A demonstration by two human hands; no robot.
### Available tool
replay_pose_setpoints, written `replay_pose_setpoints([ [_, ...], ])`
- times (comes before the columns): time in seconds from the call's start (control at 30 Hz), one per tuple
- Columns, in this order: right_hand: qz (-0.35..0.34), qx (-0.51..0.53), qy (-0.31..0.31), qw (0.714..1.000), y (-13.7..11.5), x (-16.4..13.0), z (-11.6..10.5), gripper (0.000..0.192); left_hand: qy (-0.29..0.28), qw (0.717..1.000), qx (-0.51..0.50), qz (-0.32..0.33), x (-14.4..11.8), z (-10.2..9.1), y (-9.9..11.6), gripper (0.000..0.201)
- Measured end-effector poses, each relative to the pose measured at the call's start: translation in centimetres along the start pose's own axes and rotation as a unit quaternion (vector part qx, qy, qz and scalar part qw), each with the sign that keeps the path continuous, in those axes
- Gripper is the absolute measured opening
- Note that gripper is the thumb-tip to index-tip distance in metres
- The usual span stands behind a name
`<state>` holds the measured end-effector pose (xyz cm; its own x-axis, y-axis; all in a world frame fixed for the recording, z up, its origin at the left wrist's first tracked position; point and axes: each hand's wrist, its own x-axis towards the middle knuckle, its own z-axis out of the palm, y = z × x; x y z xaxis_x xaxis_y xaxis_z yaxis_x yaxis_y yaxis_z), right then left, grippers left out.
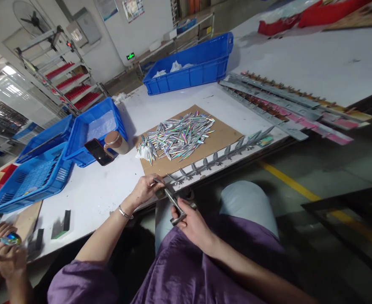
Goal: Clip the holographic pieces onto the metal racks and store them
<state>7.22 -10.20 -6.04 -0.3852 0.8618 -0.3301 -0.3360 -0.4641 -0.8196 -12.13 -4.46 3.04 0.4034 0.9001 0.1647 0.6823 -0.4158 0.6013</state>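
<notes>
Right at the table's near edge, the left hand (146,188) pinches the gray strip (217,158) end steady while the right hand (194,223) fingers squeeze pliers (175,204) shut on it.

Blue crates (188,69), phone (98,152), jar (116,142), shiny pieces heaped on cardboard (177,137).

The pliers (175,205) were dull grey metal. The little lures (178,136) shone like rainbow foil on a flat brown cardboard sheet (226,133). The far crate (192,67) was smooth blue plastic. The white table (103,190) looked matt.
</notes>
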Motion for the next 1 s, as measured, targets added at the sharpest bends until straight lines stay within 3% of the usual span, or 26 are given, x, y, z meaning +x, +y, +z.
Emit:
replay_pose_setpoints([
  [0.07,-0.121,-0.197,0.051,0.971,0.2,-0.1,-0.2,0.033,0.0,1.0,0.004,0.009,0.0,0.1,0.0,0.033],
  [0.13,-0.187,-0.305,0.072,0.931,0.2,-0.2,-0.7,0.031,0.001,1.0,0.008,0.024,0.0,0.3,-0.1,0.032],
  [0.23,-0.141,-0.227,0.054,0.962,-0.2,0.1,-1.1,0.033,0.0,0.999,0.01,0.038,0.0,0.6,-0.4,0.031],
  [0.3,-0.065,-0.126,0.009,0.99,-0.3,0.5,-1.1,0.046,0.003,0.999,0.013,0.036,0.0,0.8,-0.5,0.031],
  [0.37,-0.004,-0.054,-0.028,0.998,-0.3,0.8,-1.3,0.06,0.008,0.999,0.02,0.03,-0.2,0.8,-0.5,0.028],
  [0.43,-0.01,-0.052,-0.019,0.998,-0.3,0.7,-1.6,0.06,0.012,0.999,0.029,0.024,-0.3,0.8,-0.5,0.025],
  [0.47,-0.046,-0.095,0.002,0.994,-0.4,0.5,-1.8,0.055,0.014,0.999,0.033,0.022,-0.4,0.8,-0.6,0.025],
  [0.53,-0.164,-0.271,0.056,0.947,-0.7,-0.1,-2.1,0.038,0.016,0.999,0.038,0.022,-0.5,0.8,-0.7,0.024],
  [0.6,-0.248,-0.448,0.079,0.855,-1.2,-0.6,-1.9,0.032,0.015,0.999,0.037,0.029,-0.5,0.8,-0.8,0.025],
  [0.63,-0.258,-0.491,0.082,0.828,-1.5,-0.8,-1.7,0.033,0.015,0.999,0.035,0.032,-0.5,0.8,-0.9,0.025],
  [0.67,-0.243,-0.485,0.081,0.836,-1.7,-0.7,-1.4,0.033,0.016,0.999,0.034,0.035,-0.5,0.8,-1.0,0.025],
  [0.77,-0.129,-0.302,0.043,0.943,-1.8,0.1,-0.5,0.03,0.02,0.999,0.029,0.034,-0.4,0.8,-1.0,0.026],
  [0.8,-0.097,-0.244,0.025,0.965,-1.6,0.4,-0.3,0.035,0.021,0.999,0.027,0.033,-0.3,0.8,-1.0,0.027],
  [0.9,-0.068,-0.192,-0.008,0.979,-1.1,1.1,-0.5,0.05,0.02,0.999,0.027,0.031,-0.3,0.8,-0.8,0.029],
  [1.0,-0.117,-0.237,0.012,0.964,-1.2,0.7,-1.6,0.039,0.017,0.999,0.036,0.032,-0.3,0.8,-0.6,0.03],
])
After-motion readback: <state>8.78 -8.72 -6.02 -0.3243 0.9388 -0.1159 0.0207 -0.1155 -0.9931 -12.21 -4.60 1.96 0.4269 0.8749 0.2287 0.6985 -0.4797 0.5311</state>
